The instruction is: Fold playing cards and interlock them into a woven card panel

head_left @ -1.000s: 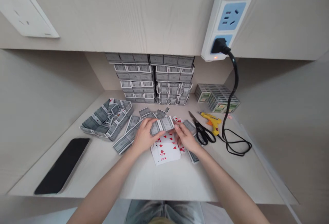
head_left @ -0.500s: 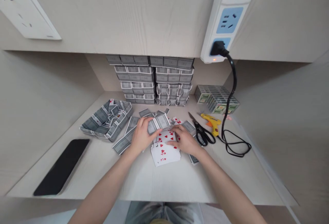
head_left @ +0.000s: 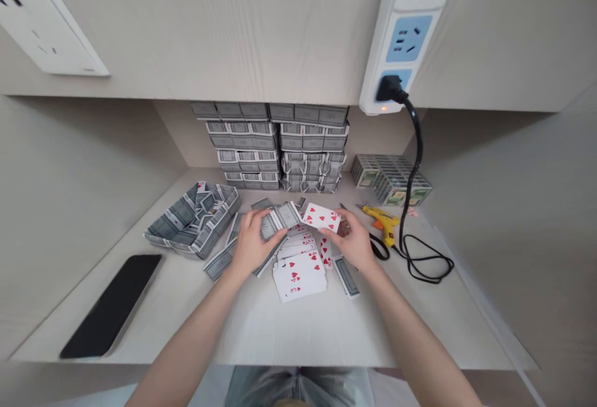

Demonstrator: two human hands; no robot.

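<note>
My left hand [head_left: 253, 242] is closed on a folded strip of grey-backed cards [head_left: 281, 219], raised over the desk. My right hand [head_left: 353, 239] pinches a playing card [head_left: 321, 217] by its right end, its red-heart face showing, close to the strip's right end. Below both hands lies a fanned pile of heart cards [head_left: 300, 275], face up. Another heart card [head_left: 325, 251] is beside the pile. A folded grey card piece [head_left: 346, 277] rests right of it, and more folded grey pieces [head_left: 219, 262] lie near my left hand.
A card-made basket [head_left: 205, 242] holding folded pieces and a black phone [head_left: 112, 304] are at left. Stacked card blocks [head_left: 280, 136] stand at the back. Right are scissors [head_left: 379, 247], a yellow glue gun [head_left: 388, 223], its black cable [head_left: 413, 177] and patterned boxes [head_left: 390, 178].
My right hand has lifted a heart card from the pile area and moved up and right with it. My left hand, with the folded strip, has shifted slightly left.
</note>
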